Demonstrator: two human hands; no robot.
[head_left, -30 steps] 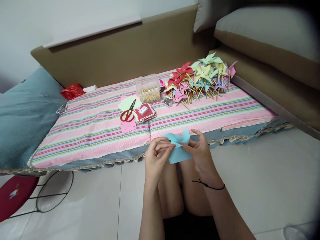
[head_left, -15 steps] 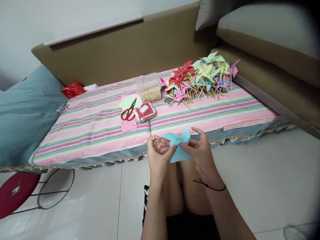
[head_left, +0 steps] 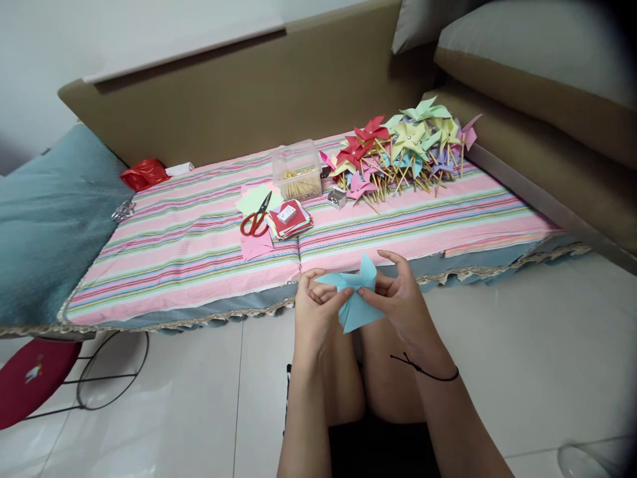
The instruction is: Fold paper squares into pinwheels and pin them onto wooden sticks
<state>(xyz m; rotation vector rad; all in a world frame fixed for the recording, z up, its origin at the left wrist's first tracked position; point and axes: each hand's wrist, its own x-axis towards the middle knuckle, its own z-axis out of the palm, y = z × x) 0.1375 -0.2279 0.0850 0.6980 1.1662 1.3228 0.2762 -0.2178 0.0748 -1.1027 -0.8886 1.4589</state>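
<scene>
A light blue paper (head_left: pixel 359 312), partly folded into pinwheel blades, is held between my two hands above my lap. My left hand (head_left: pixel 321 309) pinches its left side, with the thumb on the paper near the middle. From the right, my right hand (head_left: pixel 395 295) grips it, its thumb pressed close to the centre and its index finger raised off the paper. One blade points up and another points left. The fingers behind the paper are partly hidden.
On the striped cover (head_left: pixel 199 265) lie red-handled scissors (head_left: pixel 255 222), a stack of coloured paper (head_left: pixel 293 227), a clear tub of sticks (head_left: pixel 298 179), a small open box (head_left: pixel 337 197) and a pile of pinwheels (head_left: pixel 408 146). A red stool (head_left: pixel 44 378) stands at the left.
The blue paper has turned slightly in my hands, and its lower part now shows a fold and a pointed lower corner. The left blade is flatter. Both hands keep hold.
</scene>
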